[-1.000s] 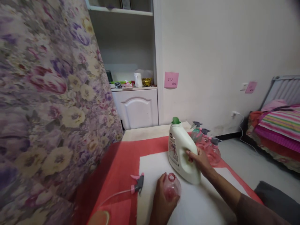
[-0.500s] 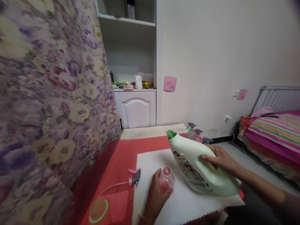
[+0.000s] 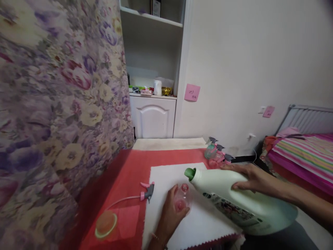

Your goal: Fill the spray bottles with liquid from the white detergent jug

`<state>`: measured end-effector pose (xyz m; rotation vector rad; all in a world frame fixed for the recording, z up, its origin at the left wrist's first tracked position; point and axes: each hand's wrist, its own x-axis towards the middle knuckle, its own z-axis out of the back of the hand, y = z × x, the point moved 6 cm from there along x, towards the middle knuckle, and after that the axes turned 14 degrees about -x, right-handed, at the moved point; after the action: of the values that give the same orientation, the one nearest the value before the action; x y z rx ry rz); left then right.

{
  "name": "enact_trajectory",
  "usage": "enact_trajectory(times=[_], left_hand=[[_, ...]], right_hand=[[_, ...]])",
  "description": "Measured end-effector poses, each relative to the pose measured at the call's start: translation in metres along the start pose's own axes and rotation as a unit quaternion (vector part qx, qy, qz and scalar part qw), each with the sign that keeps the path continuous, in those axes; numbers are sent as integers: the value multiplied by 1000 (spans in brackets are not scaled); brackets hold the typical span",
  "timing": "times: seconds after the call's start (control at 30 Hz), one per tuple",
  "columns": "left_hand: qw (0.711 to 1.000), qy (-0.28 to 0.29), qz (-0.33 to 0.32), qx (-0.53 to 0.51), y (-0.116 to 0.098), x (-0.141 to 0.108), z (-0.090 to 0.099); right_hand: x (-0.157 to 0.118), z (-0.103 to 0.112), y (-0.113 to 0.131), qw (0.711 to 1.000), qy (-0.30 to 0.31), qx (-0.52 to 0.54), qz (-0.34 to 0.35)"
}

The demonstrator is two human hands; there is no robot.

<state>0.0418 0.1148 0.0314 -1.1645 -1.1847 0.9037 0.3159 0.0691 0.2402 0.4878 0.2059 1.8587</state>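
On my feed: the relation that matters is spout to mouth. The jug's green spout (image 3: 189, 173) shows above and slightly right of the bottle's mouth (image 3: 185, 187), apart in view. I can't judge height or depth from one camera.

Jug (image 3: 229, 184) is tipped well over, spout end left, base out past the worktop's (image 3: 166, 143) right edge. Long axis runs from the spout near mid-worktop down toward the near right corner. Right hand (image 3: 253, 178) grips it at the handle, thumb on the near side.

Bottle (image 3: 183, 199) is upright over the white sheet (image 3: 170, 177), mid-worktop toward the near edge. Left hand (image 3: 170, 211) has its fingers wrapped around it from the left, so it's the closer hand to the mouth. Can't tell if the base is resting.

Contents: jug is opaque, no fill level readable. Bottle has darker pink low down; liquid or tint, unclear.

Spray bottles (image 3: 210, 151) cluster at the far right corner, heads on. Loose sprayer (image 3: 148, 191) lies at the sheet's left edge, tube running left.
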Motion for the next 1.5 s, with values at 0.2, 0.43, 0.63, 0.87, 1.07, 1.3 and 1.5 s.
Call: enact_trajectory(times=[0.2,0.43,0.63,0.87,1.07,1.3,1.5], left_hand=[[1000,0,-10,-8,-5,-2,0],[1000,4,-12,-28,4,1,1],[999,2,-18,-31,10,1,1],[999,5,-18,-34,13,1,1],[999,-1,-14,-40,14,2,1],[999,-5,-18,-39,9,1,1],[999,7,-16,-32,8,0,0]], right_hand=[[5,-2,3,991,111,-44,60],[12,10,18,990,100,-18,96],[13,10,42,973,161,-80,145],[18,13,52,959,187,-123,172],[17,15,61,940,205,-181,202],[21,17,60,944,203,-166,198],[25,18,60,947,205,-159,188]])
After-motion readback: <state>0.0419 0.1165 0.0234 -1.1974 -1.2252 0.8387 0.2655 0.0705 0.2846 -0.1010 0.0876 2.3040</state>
